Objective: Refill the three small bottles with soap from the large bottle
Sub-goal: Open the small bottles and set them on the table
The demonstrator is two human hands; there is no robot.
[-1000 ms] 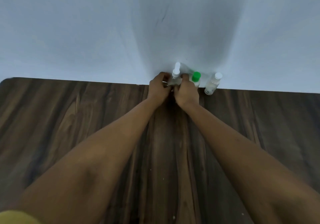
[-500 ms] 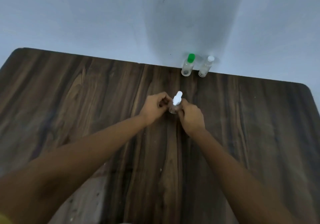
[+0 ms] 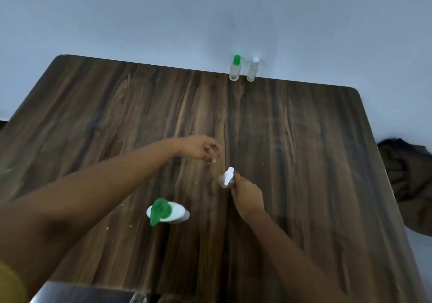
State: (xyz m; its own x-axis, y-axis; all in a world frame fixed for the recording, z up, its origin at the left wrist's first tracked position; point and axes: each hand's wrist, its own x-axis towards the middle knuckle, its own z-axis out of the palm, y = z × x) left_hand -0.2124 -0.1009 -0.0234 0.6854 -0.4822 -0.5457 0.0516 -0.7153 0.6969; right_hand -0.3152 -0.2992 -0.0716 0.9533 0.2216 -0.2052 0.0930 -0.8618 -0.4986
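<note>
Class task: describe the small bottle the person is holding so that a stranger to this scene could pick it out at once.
Start at the dark wooden table and look near its middle, where the right hand grips a small clear plastic bottle. Unlike the two capped bottles, green-capped and white-capped, at the far edge, it has a white spray-pump top.

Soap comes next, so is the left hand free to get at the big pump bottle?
Probably yes. The left hand looks empty, and bare table lies between it and the large bottle; the right hand holds the small spray bottle.
</note>
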